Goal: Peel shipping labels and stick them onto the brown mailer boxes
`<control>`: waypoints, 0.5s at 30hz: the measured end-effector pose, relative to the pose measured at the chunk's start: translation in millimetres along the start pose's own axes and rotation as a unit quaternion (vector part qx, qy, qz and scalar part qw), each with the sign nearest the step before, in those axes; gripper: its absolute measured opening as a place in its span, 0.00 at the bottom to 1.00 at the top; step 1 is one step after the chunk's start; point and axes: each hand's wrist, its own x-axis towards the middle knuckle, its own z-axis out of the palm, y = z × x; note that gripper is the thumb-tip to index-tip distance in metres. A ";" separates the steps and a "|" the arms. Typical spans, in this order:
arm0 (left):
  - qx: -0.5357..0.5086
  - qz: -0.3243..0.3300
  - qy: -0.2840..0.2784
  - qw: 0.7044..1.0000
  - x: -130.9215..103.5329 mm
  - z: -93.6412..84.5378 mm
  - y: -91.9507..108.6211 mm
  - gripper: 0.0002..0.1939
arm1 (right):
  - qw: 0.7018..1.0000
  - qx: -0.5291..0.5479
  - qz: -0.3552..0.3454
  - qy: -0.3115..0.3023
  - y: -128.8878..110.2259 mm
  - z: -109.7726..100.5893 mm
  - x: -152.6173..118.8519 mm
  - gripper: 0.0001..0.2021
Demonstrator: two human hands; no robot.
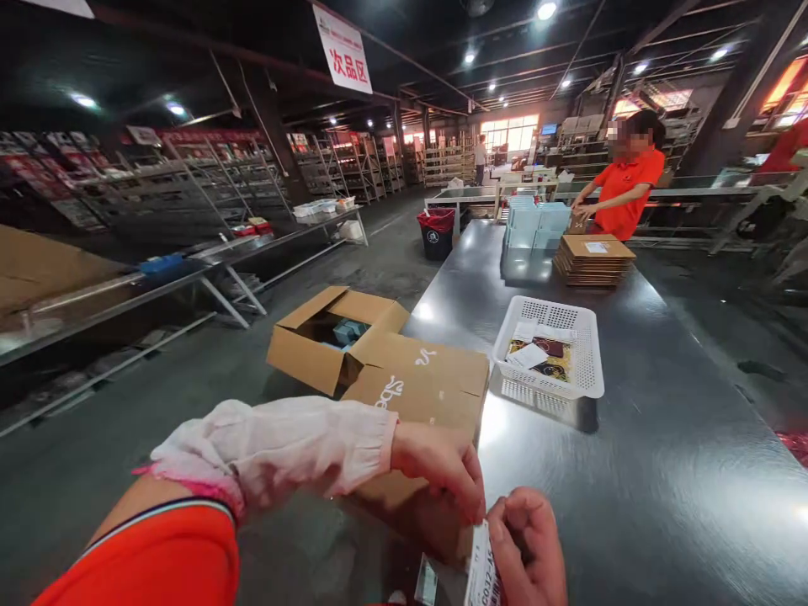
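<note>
At the tabletop's [637, 471] near left edge, your two hands meet over a white label [480, 568], low in view. Its black print reads "C032-A5", perhaps running on, beside a barcode; the finer print is too small to read. White lettering on the closed carton [442, 379] begins "Sbe", the rest lying behind your left hand [445, 467]. Overhead, a sign [344, 50] carries "次品区" in red.

The label's long axis runs up and away from you, tilted slightly right, its code reading upward; its lower end leaves the view. Your left fingers are pinched together on its top end. Your right hand [530, 543] is curled, thumb against the label's right edge; you cannot tell whether those fingers grip it.

Your left forearm crosses in front of the closed carton. Beyond that, an open carton [309, 353] holds blue boxes [349, 332]. On the tabletop, a white basket [592, 337] holds packets [548, 353]; farther off are pale blue boxes [523, 225], stacked cardboard [597, 265] and a co-worker [631, 194].
</note>
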 end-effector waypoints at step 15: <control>-0.170 0.123 -0.082 0.974 -106.1 -5.7 -149.1 0.14 | 0.980 -0.098 -0.108 -0.133 42.3 106.9 -84.8 0.07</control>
